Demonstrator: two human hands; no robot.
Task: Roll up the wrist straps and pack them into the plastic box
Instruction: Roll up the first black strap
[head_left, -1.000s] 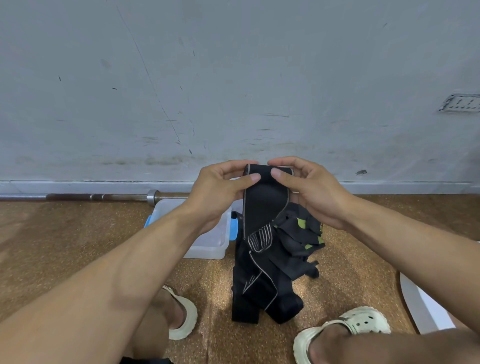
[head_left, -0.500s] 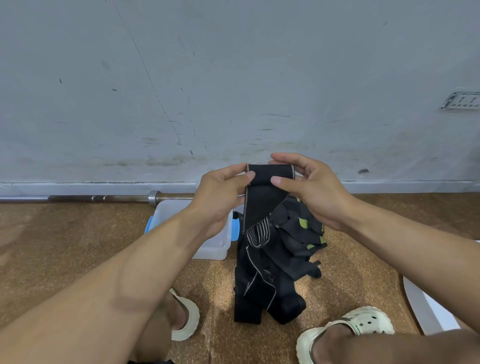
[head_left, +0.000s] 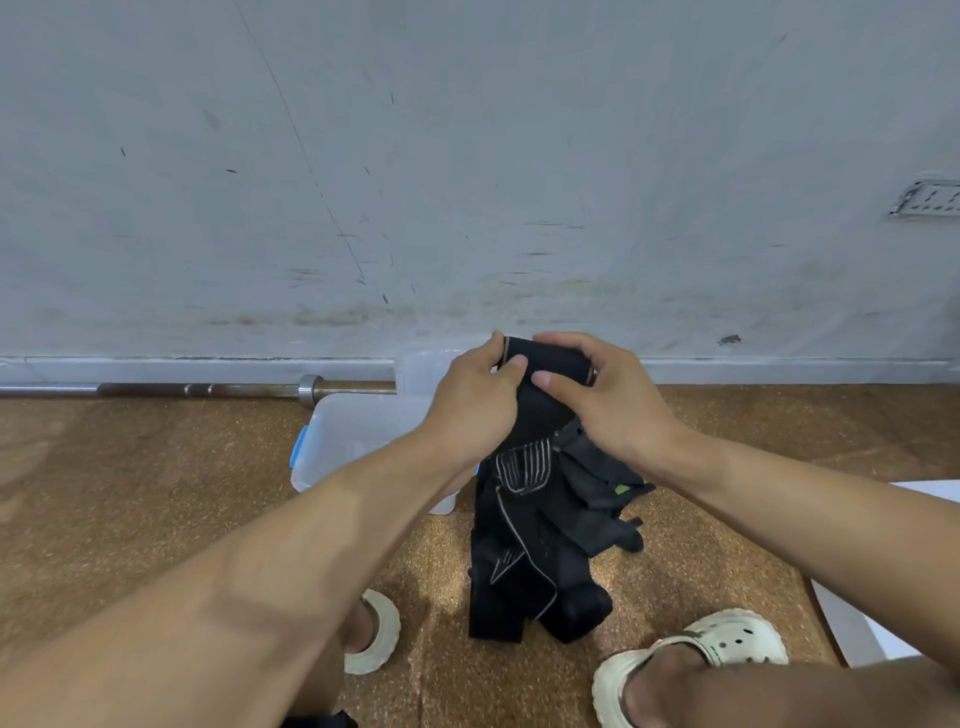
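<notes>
- Left hand (head_left: 475, 402) and right hand (head_left: 605, 397) raised side by side, each pinching the top of one black wrist strap (head_left: 540, 410), thumbs in front on the cloth, fingers curled behind.
- Top end of that strap folded or rolled over into a short thick band between the two hands; how many turns, cannot tell.
- Below the hands, the strap hanging as a flat black length with pale edge stitching and a block of pale stitched bars just under the left wrist.
- Under and just right of the right hand, a loose heap of further black straps (head_left: 597, 499), one showing a small yellow-green patch, the ends trailing down to the brown floor (head_left: 156, 509).
- Behind and below the left hand, a clear plastic box (head_left: 363, 441) with blue latches, open at the top, partly hidden by the left forearm.
- Left of the left hand, a metal barbell (head_left: 208, 389) lying along the wall's foot.
</notes>
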